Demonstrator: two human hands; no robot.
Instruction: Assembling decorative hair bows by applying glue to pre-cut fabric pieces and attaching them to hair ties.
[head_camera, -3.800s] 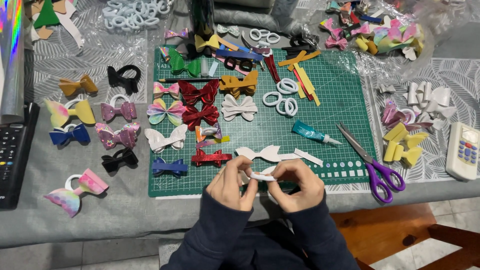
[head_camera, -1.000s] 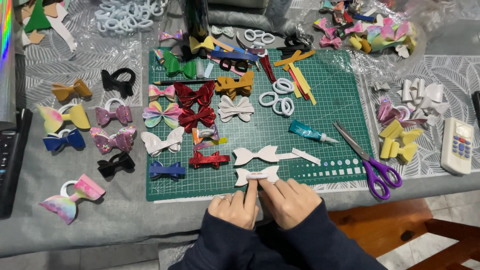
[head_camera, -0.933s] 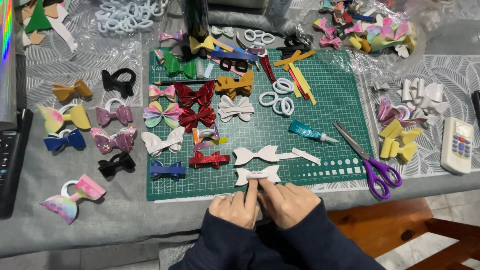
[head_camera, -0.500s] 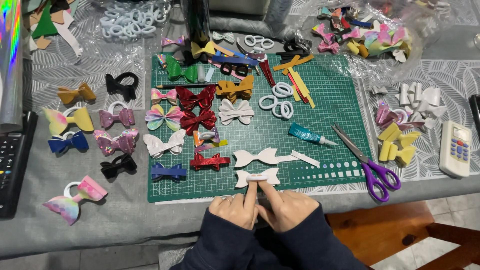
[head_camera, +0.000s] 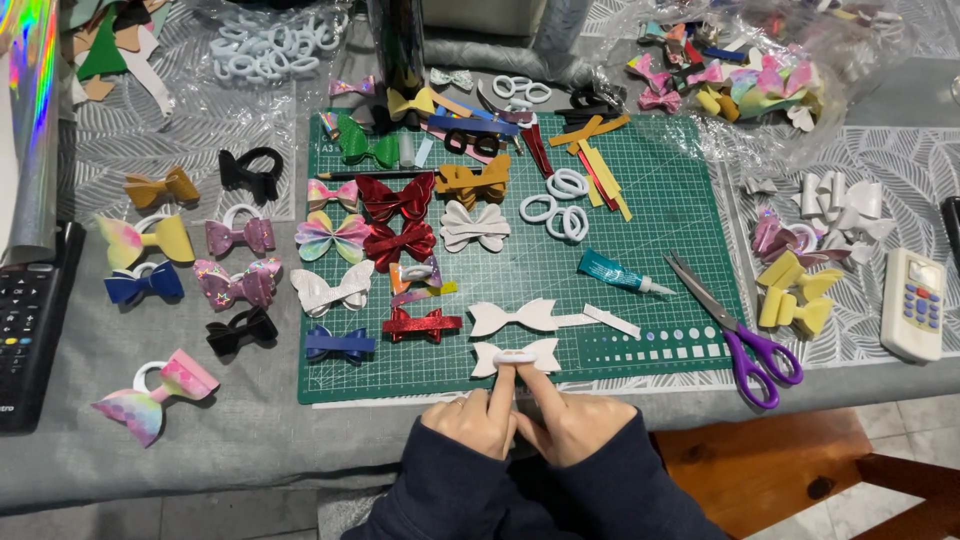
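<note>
While both forefingers press the centre band of the small white bow (head_camera: 515, 356), lying at the near edge of the green cutting mat (head_camera: 680, 240), best to keep pressure even and straight down. Head view: left hand (head_camera: 478, 424) and right hand (head_camera: 570, 425) side by side, other fingers curled, gripping nothing, only fingertips touching. Flat white bow cut-out (head_camera: 525, 317) just beyond, glue tube (head_camera: 618, 272) and purple scissors (head_camera: 738, 335) to the right. Avoid sliding the band off centre.
</note>
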